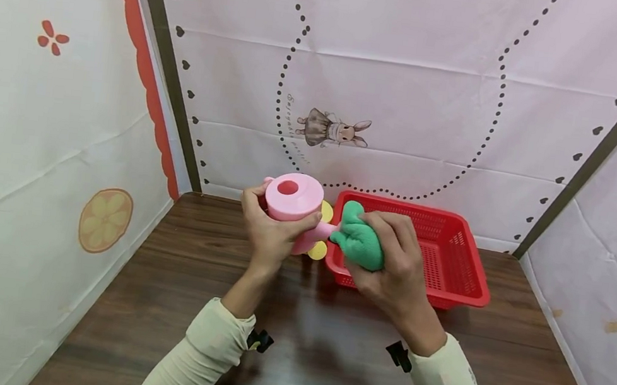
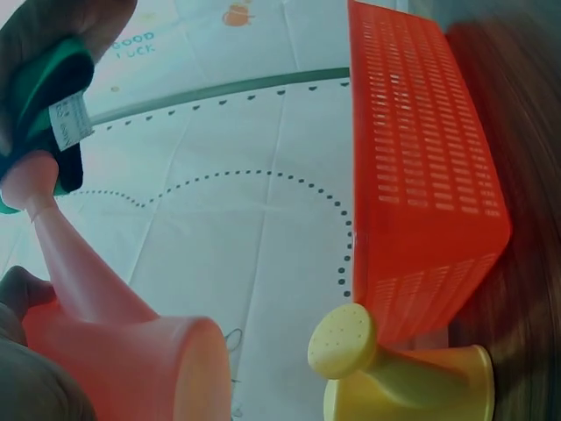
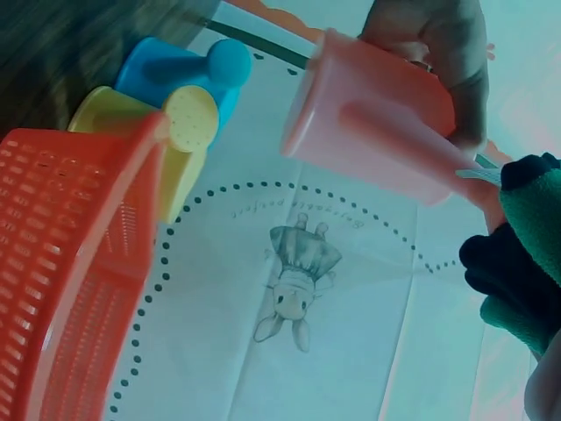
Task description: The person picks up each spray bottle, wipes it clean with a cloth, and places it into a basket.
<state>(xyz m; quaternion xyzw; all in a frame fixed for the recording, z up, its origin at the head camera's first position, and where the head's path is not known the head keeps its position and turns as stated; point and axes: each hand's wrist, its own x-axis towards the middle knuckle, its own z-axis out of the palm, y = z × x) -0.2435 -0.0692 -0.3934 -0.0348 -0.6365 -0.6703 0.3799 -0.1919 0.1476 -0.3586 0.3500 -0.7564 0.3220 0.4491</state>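
Note:
My left hand [image 1: 272,236] grips a pink toy watering can [image 1: 296,207] by its body, raised above the table, with the round top opening facing the head camera. Its spout points right. A bunched green cloth [image 1: 362,244] is gripped in my right hand [image 1: 400,263] and meets the spout's end. In the left wrist view the cloth [image 2: 53,105] overlaps the spout head [image 2: 31,180], and a white label [image 2: 70,121] hangs from it. The right wrist view shows the spout [image 3: 408,145] running to the cloth, which hides its tip.
Behind the hands, a red perforated basket [image 1: 463,261] sits on the dark wooden table [image 1: 159,302]. A yellow watering can [image 2: 429,386] and a blue one [image 3: 162,74] stand by the basket's left side. Printed cloth walls [image 1: 397,114] enclose the table at the back and sides.

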